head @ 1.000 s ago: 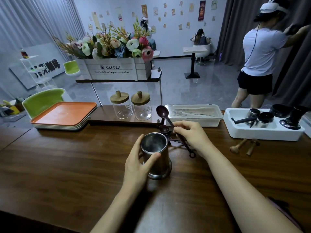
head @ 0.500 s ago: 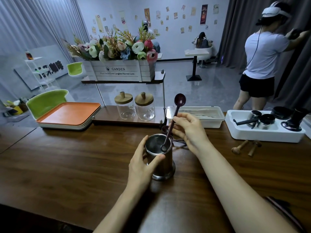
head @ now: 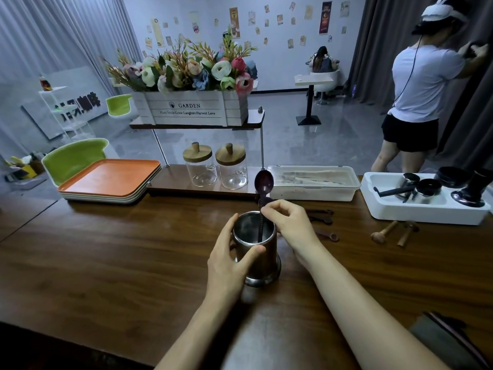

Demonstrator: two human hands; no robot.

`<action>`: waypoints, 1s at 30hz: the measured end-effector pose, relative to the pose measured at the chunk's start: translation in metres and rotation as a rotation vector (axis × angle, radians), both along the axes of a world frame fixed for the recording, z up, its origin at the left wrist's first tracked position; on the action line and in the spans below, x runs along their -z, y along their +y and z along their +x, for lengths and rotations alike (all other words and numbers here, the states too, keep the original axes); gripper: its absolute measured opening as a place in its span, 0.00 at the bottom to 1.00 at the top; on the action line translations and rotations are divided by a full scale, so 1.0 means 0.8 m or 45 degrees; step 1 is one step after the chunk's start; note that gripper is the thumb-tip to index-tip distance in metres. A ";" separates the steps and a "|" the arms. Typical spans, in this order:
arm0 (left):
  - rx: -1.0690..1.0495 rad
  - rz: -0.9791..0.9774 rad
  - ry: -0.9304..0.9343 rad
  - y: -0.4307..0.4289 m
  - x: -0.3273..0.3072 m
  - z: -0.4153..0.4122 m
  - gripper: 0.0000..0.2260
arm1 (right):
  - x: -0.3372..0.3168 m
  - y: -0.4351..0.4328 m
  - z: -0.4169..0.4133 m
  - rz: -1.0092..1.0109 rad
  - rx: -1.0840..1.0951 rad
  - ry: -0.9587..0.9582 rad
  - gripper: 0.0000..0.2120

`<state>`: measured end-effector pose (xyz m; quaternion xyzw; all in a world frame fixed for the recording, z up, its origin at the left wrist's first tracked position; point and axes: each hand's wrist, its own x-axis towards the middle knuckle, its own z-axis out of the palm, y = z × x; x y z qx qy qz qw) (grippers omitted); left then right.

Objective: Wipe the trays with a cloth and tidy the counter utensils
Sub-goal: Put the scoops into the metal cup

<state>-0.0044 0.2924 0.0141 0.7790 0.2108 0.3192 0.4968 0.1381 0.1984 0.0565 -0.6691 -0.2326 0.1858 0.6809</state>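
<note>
Wood counter point(head: 106, 263): tray stack point(head: 112, 181) far left, orange on top. Steel cup point(head: 254, 247) centre, upright, w/ left hand point(head: 229, 265) wrapped round it. Right hand point(head: 290, 222) pinches dark spoon point(head: 263, 182), handle in cup, bowl up. Small spoons point(head: 324, 216) lie just right.

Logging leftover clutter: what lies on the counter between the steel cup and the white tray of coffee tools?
In the head view, small brown measuring spoons lie on the wood between the steel cup and white tray, then two wooden tampers nearer the tray.
</note>
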 end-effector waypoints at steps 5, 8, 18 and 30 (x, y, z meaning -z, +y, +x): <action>-0.009 0.041 -0.009 0.002 0.003 0.001 0.39 | 0.012 -0.002 0.005 0.052 -0.039 0.092 0.02; -0.006 0.046 -0.023 0.003 0.002 0.004 0.39 | 0.019 -0.008 0.016 0.103 0.004 0.241 0.06; -0.025 0.055 -0.012 0.013 0.003 0.008 0.39 | 0.074 -0.038 0.072 -0.927 0.186 -0.720 0.12; -0.031 0.064 -0.024 0.014 0.004 0.009 0.38 | 0.076 -0.032 0.078 -0.919 0.084 -0.742 0.14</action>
